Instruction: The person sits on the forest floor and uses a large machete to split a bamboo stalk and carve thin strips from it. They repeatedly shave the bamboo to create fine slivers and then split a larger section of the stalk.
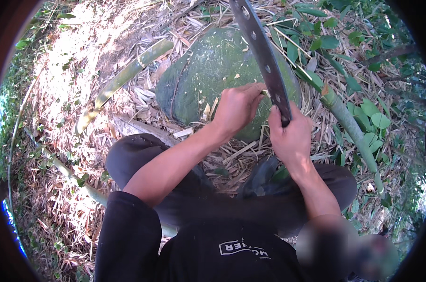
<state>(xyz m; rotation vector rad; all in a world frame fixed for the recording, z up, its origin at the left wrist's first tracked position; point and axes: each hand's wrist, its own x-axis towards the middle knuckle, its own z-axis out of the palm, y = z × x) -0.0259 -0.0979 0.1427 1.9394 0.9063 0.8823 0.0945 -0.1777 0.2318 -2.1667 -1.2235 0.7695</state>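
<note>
My right hand (292,136) is wrapped round the lower end of a long, dark, flat blade (263,54) with a row of round holes, like a machete. The blade slants up and away to the left, over a large green-grey rock (213,66). My left hand (237,107) is closed in a pinch just left of the blade. A small yellow-green piece (266,93), perhaps bamboo, shows between its fingertips and the blade; most of it is hidden. Pale shavings (206,112) lie on the rock below my left wrist.
Cut bamboo lengths lie around me: one pole (123,77) at far left, another (351,127) at right. Dry leaf litter (77,178) covers the ground. Leafy plants (370,117) crowd the right side. My bent legs (138,157) flank the near side of the rock.
</note>
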